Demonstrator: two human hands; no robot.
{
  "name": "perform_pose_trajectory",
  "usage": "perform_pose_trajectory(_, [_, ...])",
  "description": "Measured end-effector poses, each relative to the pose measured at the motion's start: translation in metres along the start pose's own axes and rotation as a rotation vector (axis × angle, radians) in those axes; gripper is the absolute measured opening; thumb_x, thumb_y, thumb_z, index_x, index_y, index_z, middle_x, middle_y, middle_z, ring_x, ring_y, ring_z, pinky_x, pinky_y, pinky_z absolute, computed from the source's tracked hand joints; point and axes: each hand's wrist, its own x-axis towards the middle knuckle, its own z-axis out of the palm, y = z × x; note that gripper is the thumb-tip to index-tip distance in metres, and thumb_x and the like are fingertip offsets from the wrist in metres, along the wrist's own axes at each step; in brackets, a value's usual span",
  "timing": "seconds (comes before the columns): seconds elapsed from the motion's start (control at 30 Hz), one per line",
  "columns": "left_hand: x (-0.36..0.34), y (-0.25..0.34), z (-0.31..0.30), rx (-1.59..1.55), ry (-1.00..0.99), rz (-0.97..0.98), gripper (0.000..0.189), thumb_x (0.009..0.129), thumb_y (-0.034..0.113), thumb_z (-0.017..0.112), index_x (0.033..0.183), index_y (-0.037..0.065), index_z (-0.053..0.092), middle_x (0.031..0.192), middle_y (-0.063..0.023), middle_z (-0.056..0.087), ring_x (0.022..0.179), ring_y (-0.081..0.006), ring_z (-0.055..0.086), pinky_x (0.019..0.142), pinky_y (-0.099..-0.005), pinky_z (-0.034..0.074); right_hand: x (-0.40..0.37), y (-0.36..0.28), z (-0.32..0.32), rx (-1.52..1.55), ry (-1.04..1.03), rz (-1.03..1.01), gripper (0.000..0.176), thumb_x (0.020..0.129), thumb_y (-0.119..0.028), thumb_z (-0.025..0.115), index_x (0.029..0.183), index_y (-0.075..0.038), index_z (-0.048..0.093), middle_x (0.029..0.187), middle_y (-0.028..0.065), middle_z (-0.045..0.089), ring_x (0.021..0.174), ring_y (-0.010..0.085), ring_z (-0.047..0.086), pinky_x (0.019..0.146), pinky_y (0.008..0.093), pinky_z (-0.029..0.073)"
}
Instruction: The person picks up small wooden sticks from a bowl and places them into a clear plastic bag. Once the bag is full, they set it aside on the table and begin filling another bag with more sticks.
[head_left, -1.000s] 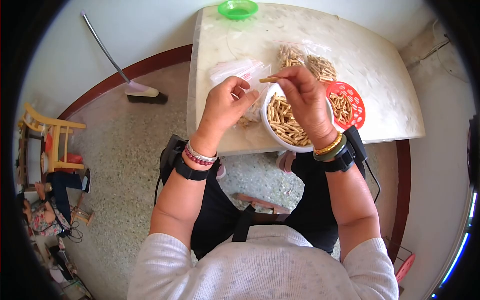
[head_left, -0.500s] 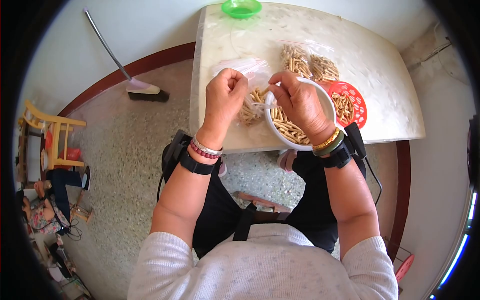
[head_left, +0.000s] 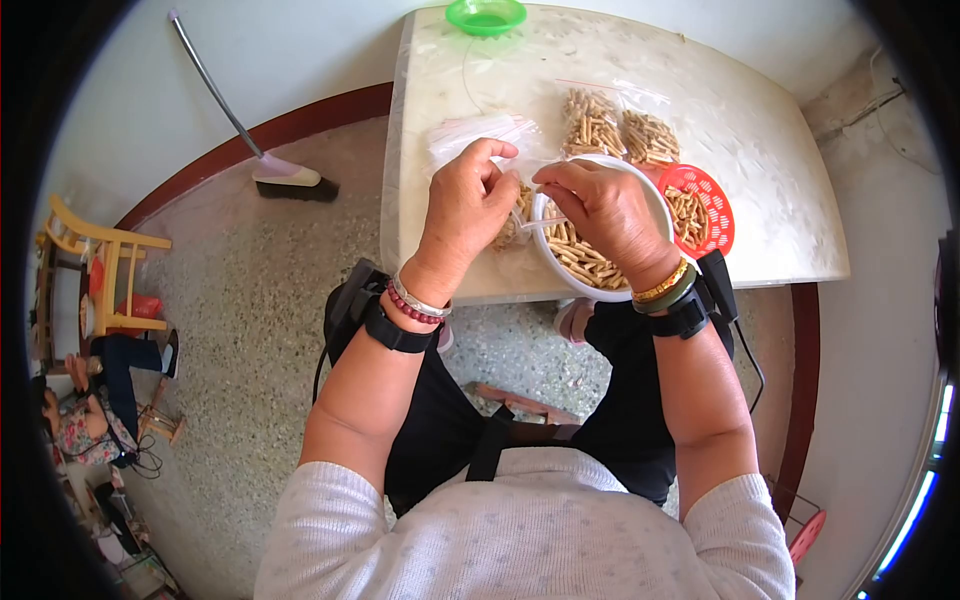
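Observation:
My left hand is closed at the near side of the table, its thumb and fingers pinching the edge of a clear plastic bag. Short tan stick-like pieces show inside the bag, partly hidden behind this hand. Opposite it, my right hand is also closed, fingertips at the bag's whitish top strip, over a white bowl. Many of the same tan sticks fill the bowl. Left of the bowl, behind my left hand, lies a stack of flat clear bags.
Two filled bags lie behind the bowl. A red perforated basket with sticks stands to its right. At the table's back is a green bowl. A broom leans by the wall; a person sits at far left near a wooden chair.
My left hand has moved slightly right, closer to my right hand, and its index finger now reaches further out. My right hand stays nearly in place over the bowl.

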Motion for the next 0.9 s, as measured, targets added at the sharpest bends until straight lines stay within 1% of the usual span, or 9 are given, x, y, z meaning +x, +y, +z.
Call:
perform_pose_trajectory(0.03, [0.0,-0.001,0.0,-0.009,0.036,0.021,0.016,0.083,0.005,0.064,0.099,0.003,0.062,0.058,-0.0089,0.059,0.049,-0.0147,0.054,0.051,-0.0284,0.044,0.001,-0.001,0.0,0.007,-0.009,0.004,0.01,0.086,-0.017,0.065,0.095,-0.011,0.067,0.078,0.011,0.067,0.066,0.0315,0.064,0.058,0.0393,0.051])
perform_pose_trajectory(0.27, [-0.001,0.0,-0.002,-0.023,0.028,0.014,0.017,0.083,0.006,0.064,0.1,0.002,0.062,0.059,-0.0096,0.06,0.05,-0.0152,0.055,0.053,-0.0287,0.045,-0.003,0.006,0.001,0.07,0.049,0.019,0.015,0.084,-0.008,0.065,0.098,-0.01,0.07,0.086,0.0115,0.068,0.069,0.0294,0.066,0.062,0.0361,0.052])
perform_pose_trajectory(0.33, [-0.001,0.001,-0.001,0.0,-0.001,0.039,0.017,0.087,0.003,0.062,0.104,0.0,0.062,0.062,0.0004,0.057,0.056,-0.002,0.046,0.053,-0.0204,0.039,-0.005,0.014,-0.003,0.097,0.11,0.085,0.016,0.085,-0.005,0.064,0.098,-0.01,0.07,0.086,0.0122,0.068,0.07,0.0282,0.066,0.062,0.0353,0.052])
perform_pose_trajectory(0.43, [-0.003,0.003,0.001,0.011,-0.033,0.013,0.017,0.087,0.003,0.062,0.104,0.0,0.062,0.06,0.0008,0.056,0.055,-0.002,0.045,0.053,-0.0204,0.038,-0.012,0.028,-0.015,0.185,0.216,0.323,0.015,0.087,-0.003,0.061,0.099,-0.006,0.069,0.083,0.0149,0.069,0.07,0.0287,0.067,0.065,0.0338,0.053])
perform_pose_trajectory(0.53, [-0.003,0.004,0.005,0.01,-0.042,0.028,0.018,0.087,0.003,0.062,0.105,0.0,0.062,0.059,0.0014,0.055,0.055,-0.0019,0.045,0.052,-0.0203,0.038,-0.025,0.055,-0.025,-0.004,0.158,0.401,0.013,0.086,-0.007,0.062,0.096,-0.005,0.069,0.083,0.0153,0.069,0.073,0.0305,0.067,0.067,0.0359,0.053])
perform_pose_trajectory(0.7, [-0.003,0.006,0.004,0.026,-0.036,0.036,0.017,0.089,0.006,0.062,0.105,0.002,0.063,0.06,0.0018,0.055,0.055,-0.002,0.046,0.052,-0.0201,0.038,-0.043,0.078,-0.019,-0.093,-0.238,0.454,0.014,0.082,-0.011,0.063,0.094,-0.005,0.069,0.082,0.0148,0.068,0.08,0.0305,0.067,0.074,0.0394,0.052])
perform_pose_trajectory(0.77, [-0.002,0.004,0.004,0.033,-0.02,0.037,0.017,0.089,0.008,0.062,0.105,0.002,0.063,0.06,0.0019,0.055,0.055,-0.0021,0.046,0.052,-0.02,0.038,-0.042,0.067,-0.019,-0.025,-0.267,0.474,0.014,0.082,-0.012,0.063,0.094,-0.006,0.069,0.082,0.0143,0.068,0.081,0.0306,0.066,0.074,0.0399,0.052])
perform_pose_trajectory(0.83, [-0.001,0.001,0.005,-0.016,0.007,0.006,0.019,0.088,0.015,0.067,0.101,0.002,0.062,0.056,-0.005,0.054,0.049,-0.0113,0.048,0.051,-0.0266,0.042,-0.047,0.07,-0.01,-0.041,-0.268,0.346,0.014,0.081,-0.011,0.065,0.094,-0.007,0.069,0.077,0.011,0.067,0.073,0.0245,0.065,0.07,0.0356,0.052])
perform_pose_trajectory(0.9, [-0.001,0.001,0.004,-0.026,0.019,0.016,0.021,0.089,0.017,0.067,0.101,0.002,0.062,0.055,-0.0034,0.051,0.049,-0.0107,0.047,0.05,-0.0262,0.041,-0.048,0.07,-0.004,-0.063,-0.29,0.35,0.014,0.081,-0.011,0.065,0.093,-0.007,0.069,0.076,0.011,0.067,0.074,0.0256,0.065,0.071,0.0366,0.052])
